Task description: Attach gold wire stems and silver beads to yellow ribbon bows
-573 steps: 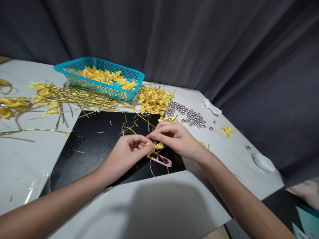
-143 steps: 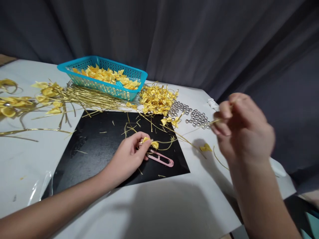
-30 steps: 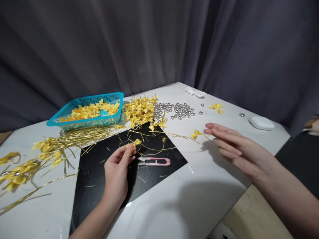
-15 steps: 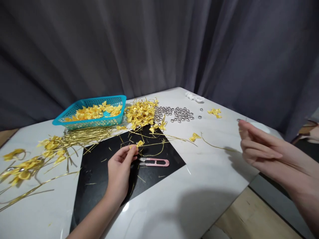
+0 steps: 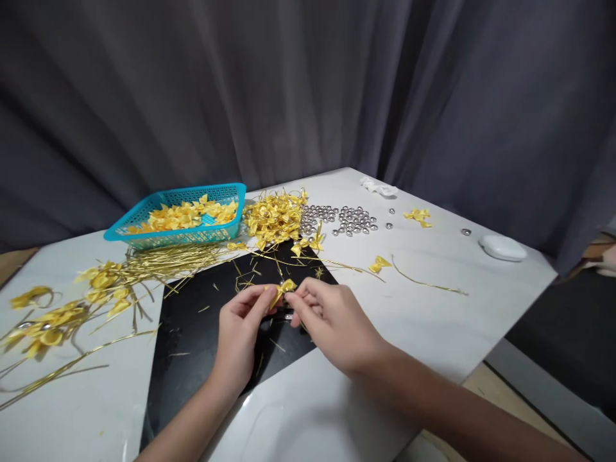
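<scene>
A dark grey curtain (image 5: 298,83) hangs behind a white table (image 5: 409,333). On the table lies a black mat (image 5: 192,340), with the blue basket (image 5: 192,239) beyond it, holding yellow ribbon pieces (image 5: 180,216). The right hand (image 5: 339,327) and left hand (image 5: 240,327) meet above the mat. A bundle of gold cords (image 5: 168,262) lies in front of the basket, and a pile of yellow bows (image 5: 274,219) sits just right of it. More bow clusters (image 5: 58,321) lie at the far left. Toward the right edge of the table are a white rounded object (image 5: 503,248) and a crumpled white cloth (image 5: 378,187). A single gold strand (image 5: 423,282) stretches beside a small loose bow (image 5: 380,264). Between both hands is the held bow (image 5: 287,286), over the mat: the left thumb and fingers pinch one side, the right ones close on the other. Silver beads (image 5: 356,220) lie right of the pile, the smallest things about.
</scene>
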`<action>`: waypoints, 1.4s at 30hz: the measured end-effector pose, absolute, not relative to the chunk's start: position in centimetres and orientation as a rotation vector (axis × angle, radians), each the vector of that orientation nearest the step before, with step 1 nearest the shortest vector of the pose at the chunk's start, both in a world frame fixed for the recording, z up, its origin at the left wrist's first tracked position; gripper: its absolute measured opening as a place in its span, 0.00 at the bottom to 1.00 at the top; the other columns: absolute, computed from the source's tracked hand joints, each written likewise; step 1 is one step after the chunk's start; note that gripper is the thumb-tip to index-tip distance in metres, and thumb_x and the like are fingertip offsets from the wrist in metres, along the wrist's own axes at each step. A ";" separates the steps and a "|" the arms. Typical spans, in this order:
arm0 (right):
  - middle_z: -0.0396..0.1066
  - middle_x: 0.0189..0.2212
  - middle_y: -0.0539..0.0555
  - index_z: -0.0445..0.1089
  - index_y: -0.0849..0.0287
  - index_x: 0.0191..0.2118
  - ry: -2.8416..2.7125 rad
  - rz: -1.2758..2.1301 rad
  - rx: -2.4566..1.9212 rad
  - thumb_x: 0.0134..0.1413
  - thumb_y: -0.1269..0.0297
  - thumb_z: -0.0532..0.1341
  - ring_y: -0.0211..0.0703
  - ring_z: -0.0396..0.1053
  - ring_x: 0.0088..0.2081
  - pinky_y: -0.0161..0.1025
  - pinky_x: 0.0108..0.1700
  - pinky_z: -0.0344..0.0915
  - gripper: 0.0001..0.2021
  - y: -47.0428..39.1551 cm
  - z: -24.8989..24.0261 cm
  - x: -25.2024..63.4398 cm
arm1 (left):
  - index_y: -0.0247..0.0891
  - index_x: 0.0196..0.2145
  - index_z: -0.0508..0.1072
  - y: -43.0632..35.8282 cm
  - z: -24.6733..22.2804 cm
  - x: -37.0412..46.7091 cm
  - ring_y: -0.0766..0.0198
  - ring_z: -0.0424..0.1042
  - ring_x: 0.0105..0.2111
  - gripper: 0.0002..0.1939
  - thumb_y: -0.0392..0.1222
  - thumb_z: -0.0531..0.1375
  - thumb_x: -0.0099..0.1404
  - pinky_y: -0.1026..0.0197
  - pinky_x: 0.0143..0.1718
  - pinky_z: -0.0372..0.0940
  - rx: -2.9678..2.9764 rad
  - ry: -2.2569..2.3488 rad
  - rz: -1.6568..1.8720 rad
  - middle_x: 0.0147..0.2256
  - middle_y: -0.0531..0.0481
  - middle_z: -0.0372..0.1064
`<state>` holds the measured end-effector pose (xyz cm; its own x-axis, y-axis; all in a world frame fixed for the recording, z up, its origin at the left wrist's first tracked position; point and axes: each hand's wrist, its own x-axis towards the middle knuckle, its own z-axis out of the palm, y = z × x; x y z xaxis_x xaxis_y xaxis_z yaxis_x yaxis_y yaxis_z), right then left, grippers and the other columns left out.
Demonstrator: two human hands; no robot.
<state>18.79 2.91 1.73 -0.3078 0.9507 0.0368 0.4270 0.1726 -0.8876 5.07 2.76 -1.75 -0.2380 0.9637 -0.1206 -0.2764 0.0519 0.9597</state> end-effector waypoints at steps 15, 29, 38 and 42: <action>0.67 0.23 0.53 0.62 0.63 0.32 -2.306 0.711 -1.481 0.63 0.66 0.48 0.37 0.63 0.25 0.34 0.28 0.53 0.11 3.5 0.5 17.6 | 0.37 0.25 0.75 2.7 -1.8 5.2 0.72 0.68 0.26 0.06 0.42 0.65 0.53 0.74 0.28 0.62 0.938 1.278 1.344 0.24 0.56 0.71; 0.69 0.27 0.53 0.64 0.62 0.32 -2.247 0.593 -1.229 0.62 0.67 0.49 0.37 0.67 0.28 0.32 0.30 0.56 0.11 3.6 -1.4 18.6 | 0.36 0.27 0.75 2.7 -1.9 5.2 0.70 0.68 0.27 0.08 0.44 0.65 0.53 0.71 0.30 0.62 0.978 1.292 1.331 0.25 0.54 0.71; 0.66 0.23 0.50 0.64 0.62 0.30 -2.096 0.812 -1.237 0.60 0.67 0.52 0.32 0.61 0.24 0.30 0.28 0.54 0.09 3.5 -0.5 18.8 | 0.35 0.26 0.74 2.8 -1.9 5.1 0.69 0.66 0.26 0.09 0.44 0.64 0.52 0.69 0.29 0.61 0.940 1.315 1.338 0.24 0.54 0.69; 0.53 0.17 0.43 0.62 0.61 0.30 -1.812 1.408 -1.172 0.58 0.64 0.53 0.27 0.46 0.16 0.27 0.17 0.42 0.08 3.5 0.5 19.1 | 0.34 0.25 0.74 3.1 -2.0 5.1 0.70 0.65 0.25 0.09 0.43 0.65 0.50 0.70 0.28 0.60 0.801 1.336 1.459 0.22 0.55 0.68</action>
<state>19.11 3.49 0.46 -0.4631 0.8825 -0.0822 0.2973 0.0673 -0.9524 5.08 3.09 -1.98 -0.3180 0.9384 -0.1356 -0.2172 0.0671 0.9738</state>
